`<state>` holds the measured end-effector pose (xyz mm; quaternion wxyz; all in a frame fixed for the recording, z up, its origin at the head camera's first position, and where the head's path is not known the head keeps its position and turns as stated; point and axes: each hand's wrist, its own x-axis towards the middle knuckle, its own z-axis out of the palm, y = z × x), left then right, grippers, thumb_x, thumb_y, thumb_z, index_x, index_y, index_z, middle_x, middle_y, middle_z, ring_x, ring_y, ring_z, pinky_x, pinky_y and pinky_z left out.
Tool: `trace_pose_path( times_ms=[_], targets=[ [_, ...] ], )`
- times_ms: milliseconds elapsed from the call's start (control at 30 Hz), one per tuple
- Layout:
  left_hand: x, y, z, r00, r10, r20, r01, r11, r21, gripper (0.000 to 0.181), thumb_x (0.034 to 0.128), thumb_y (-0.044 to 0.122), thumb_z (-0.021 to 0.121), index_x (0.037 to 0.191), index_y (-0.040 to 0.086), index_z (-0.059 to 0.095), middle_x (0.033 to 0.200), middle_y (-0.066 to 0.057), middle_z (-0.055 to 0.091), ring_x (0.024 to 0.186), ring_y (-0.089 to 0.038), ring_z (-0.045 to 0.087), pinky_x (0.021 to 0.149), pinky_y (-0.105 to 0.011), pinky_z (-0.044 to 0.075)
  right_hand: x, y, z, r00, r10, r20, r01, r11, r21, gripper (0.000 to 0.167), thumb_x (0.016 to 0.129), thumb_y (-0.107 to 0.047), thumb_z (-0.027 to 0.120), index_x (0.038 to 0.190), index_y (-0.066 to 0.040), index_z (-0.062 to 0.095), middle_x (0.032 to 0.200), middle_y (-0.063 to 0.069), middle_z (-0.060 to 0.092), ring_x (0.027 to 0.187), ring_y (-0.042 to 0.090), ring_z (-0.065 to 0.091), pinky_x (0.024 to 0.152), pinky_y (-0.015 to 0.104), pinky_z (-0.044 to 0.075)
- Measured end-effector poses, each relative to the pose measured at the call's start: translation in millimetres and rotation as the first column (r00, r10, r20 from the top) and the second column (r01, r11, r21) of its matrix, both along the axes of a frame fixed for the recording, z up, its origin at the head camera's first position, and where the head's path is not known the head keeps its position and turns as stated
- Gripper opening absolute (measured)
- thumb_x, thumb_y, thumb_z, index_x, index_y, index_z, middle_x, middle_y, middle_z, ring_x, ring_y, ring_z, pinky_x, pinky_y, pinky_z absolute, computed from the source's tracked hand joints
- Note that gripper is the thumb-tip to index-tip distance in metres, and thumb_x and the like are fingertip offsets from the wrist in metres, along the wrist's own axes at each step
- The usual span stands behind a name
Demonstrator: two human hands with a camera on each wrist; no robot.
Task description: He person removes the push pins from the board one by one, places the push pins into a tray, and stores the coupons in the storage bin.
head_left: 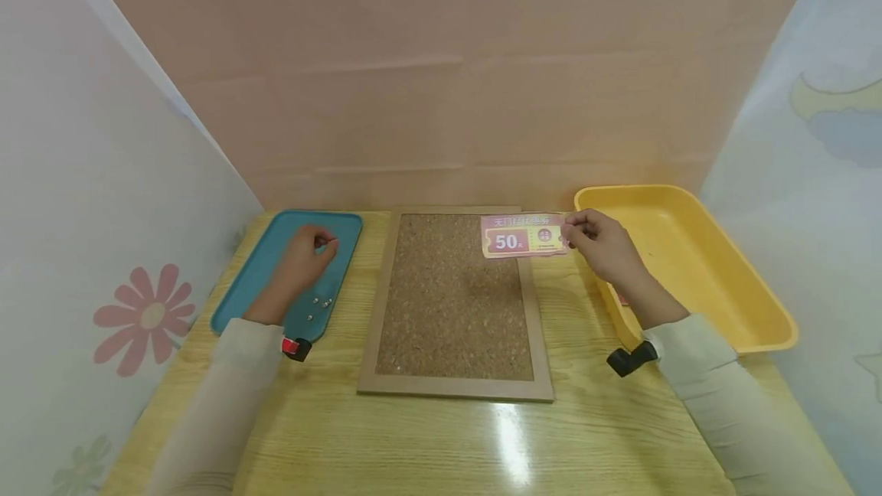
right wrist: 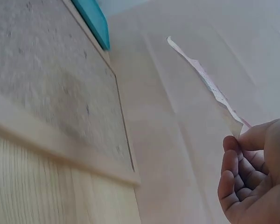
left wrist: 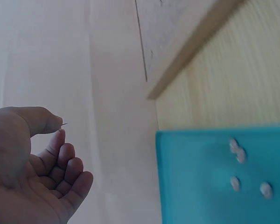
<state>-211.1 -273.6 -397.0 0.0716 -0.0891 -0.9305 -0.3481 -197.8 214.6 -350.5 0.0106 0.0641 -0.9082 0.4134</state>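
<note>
My left hand is over the teal tray, thumb and forefinger pinching a pushpin; only its thin metal point shows. Several small silvery pushpins lie at the tray's near right. Between thumb and fingers, my right hand holds a pink and yellow paper coupon printed with 50 by its right end. The coupon is in the air over the upper right of the wood-framed corkboard. Seen edge-on in the right wrist view, the coupon looks thin and wavy.
A yellow bin stands at the right, beside my right forearm. Inside its left edge, a reddish bit of paper shows. The wooden table holds everything. A brown backdrop rises behind, with pale patterned panels at both sides.
</note>
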Motion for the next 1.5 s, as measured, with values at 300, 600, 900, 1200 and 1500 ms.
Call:
trace_pose_path(
  times_ms=[300,600,900,1200,1500],
  targets=[
    [13.4,-27.3,-19.4,0.999,0.016,0.052,-0.014,0.999,-0.048,0.022,0.098,0.012,0.055,0.106,-0.008,0.06,0.108,-0.026,0.054,0.099,-0.04,0.054,0.086,-0.053,0.045,9.7,69.9,1.3,0.996,-0.088,0.005,0.087,0.996,0.029,0.045,0.102,-0.04,0.047,0.119,0.001,0.054,0.097,0.01,0.063,0.082,0.012,0.056,0.066,0.019,0.047],
    [22.4,-41.1,-37.4,0.98,0.009,0.198,0.018,0.991,-0.135,0.019,0.0978,0.013,0.056,0.104,-0.005,0.062,0.105,-0.023,0.056,0.094,-0.035,0.054,0.081,-0.05,0.045,24.3,131.3,-14.7,0.991,-0.119,0.056,0.118,0.993,0.02,0.048,0.103,-0.033,0.045,0.123,0.01,0.047,0.091,-0.011,0.058,0.078,-0.001,0.053,0.066,0.015,0.047],
    [25.9,-47.2,-53.9,0.968,-0.027,0.248,0.07,0.983,-0.167,0.017,0.0964,0.013,0.059,0.099,-0.004,0.065,0.09,-0.013,0.061,0.082,-0.026,0.056,0.072,-0.043,0.047,36.0,165.6,-34.1,0.988,-0.12,0.097,0.117,0.993,0.032,0.049,0.104,-0.028,0.045,0.125,0.016,0.044,0.089,-0.017,0.057,0.077,-0.001,0.054,0.065,0.017,0.048],
    [33.1,-49.1,-62.0,0.958,-0.02,0.288,0.064,0.988,-0.144,0.018,0.0974,0.014,0.059,0.101,-0.003,0.065,0.091,-0.012,0.061,0.082,-0.024,0.057,0.071,-0.041,0.047,34.2,184.9,-44.5,0.977,-0.165,0.133,0.156,0.985,0.077,0.054,0.104,-0.031,0.041,0.13,0.017,0.041,0.096,-0.002,0.058,0.076,-0.005,0.051,0.065,0.019,0.049],
    [37.3,-51.0,-66.7,0.956,-0.006,0.295,0.052,0.988,-0.149,0.018,0.0963,0.014,0.06,0.099,-0.003,0.065,0.087,-0.009,0.061,0.079,-0.021,0.055,0.069,-0.038,0.046,32.9,191.9,-52.2,0.975,-0.179,0.134,0.163,0.979,0.124,0.051,0.105,-0.028,0.039,0.126,0.018,0.043,0.097,0.012,0.06,0.074,-0.005,0.051,0.064,0.023,0.051]
  ],
)
